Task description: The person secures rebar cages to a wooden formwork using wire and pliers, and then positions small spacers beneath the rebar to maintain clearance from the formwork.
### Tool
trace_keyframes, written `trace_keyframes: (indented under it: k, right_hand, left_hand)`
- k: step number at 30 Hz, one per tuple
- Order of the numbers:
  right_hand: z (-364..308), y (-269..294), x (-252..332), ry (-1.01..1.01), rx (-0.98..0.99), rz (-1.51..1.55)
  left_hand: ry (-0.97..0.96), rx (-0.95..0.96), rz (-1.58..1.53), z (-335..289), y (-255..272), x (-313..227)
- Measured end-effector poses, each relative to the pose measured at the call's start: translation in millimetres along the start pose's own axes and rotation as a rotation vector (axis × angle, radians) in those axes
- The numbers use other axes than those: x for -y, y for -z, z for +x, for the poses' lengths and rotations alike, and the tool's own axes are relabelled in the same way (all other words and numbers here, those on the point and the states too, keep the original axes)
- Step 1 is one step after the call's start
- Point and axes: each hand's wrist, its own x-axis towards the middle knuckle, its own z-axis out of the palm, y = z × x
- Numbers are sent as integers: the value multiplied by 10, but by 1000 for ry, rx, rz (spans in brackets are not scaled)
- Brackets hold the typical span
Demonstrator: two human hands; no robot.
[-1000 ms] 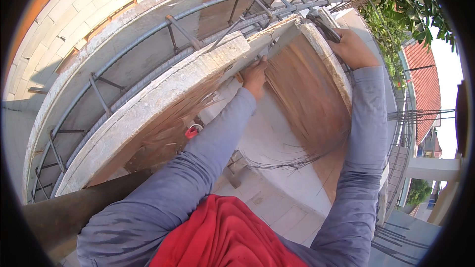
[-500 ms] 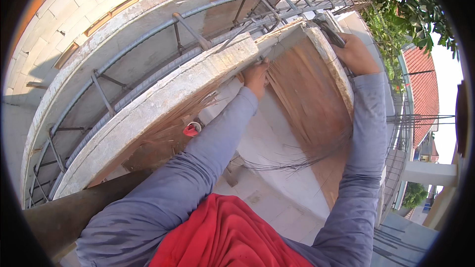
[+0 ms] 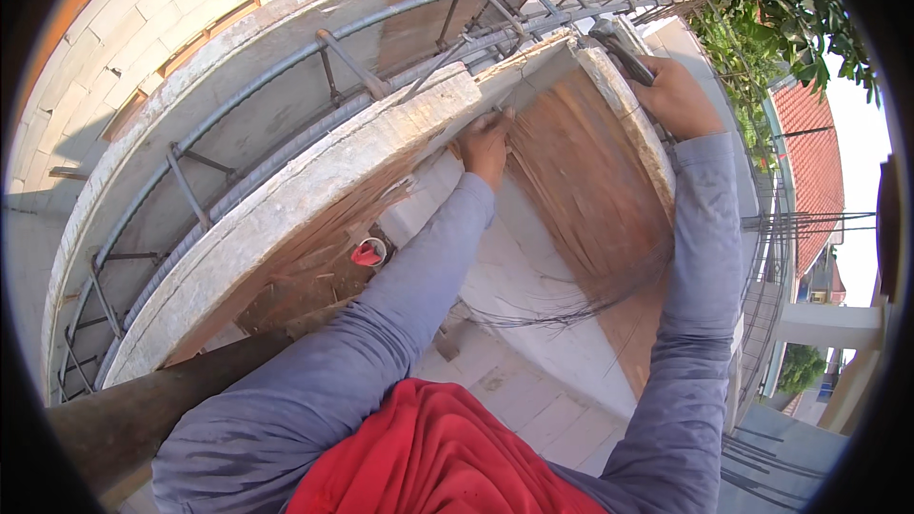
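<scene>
Two bare hands at the meeting of two boards, viewed from above. The left hand (image 3: pixel 486 145) reaches into the corner between the thick, pale-edged board (image 3: pixel 314 171) and the brown-faced panel (image 3: pixel 595 190); its fingers are bent close to the joint, but whether they pinch anything cannot be told. The right hand (image 3: pixel 684 100), at the outer side of the panel's upper edge, has its fingers wrapped around one end of a dark metal tool (image 3: pixel 626 61) (its exact kind is unclear at this angle). The panel thus stands between the two hands. Beyond the pale-edged board runs a curved steel reinforcement cage (image 3: pixel 354 64); thin loose wires (image 3: pixel 533 321) trail across the panel's lower part toward the right sleeve (image 3: pixel 705 257).

For sound technique, the tool is best gripped firmly at the end away from its working head, with the left fingertips kept out of its path should it slip. Steady, moderate force seems preferable to jerks, which could shift either board. The panel's frayed face probably sheds splinters, and the wires may snag cloth.
</scene>
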Motion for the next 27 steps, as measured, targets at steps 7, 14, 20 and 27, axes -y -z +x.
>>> trace_keyframes:
  k: [7,14,20,27]
  right_hand:
    - [-21,-21,-4,-1,-2,-46]
    - [-93,-58,101,20,-41,-44]
    - [-59,-30,63,0,-46,-21]
    - [-33,-59,9,-20,-34,-86]
  left_hand:
    - [288,145,-50,-20,46,-310]
    - [224,-33,-277,59,-79,-205]
    - [326,24,-509,191,-8,-272]
    - [295,1,-479,192,-55,-162]
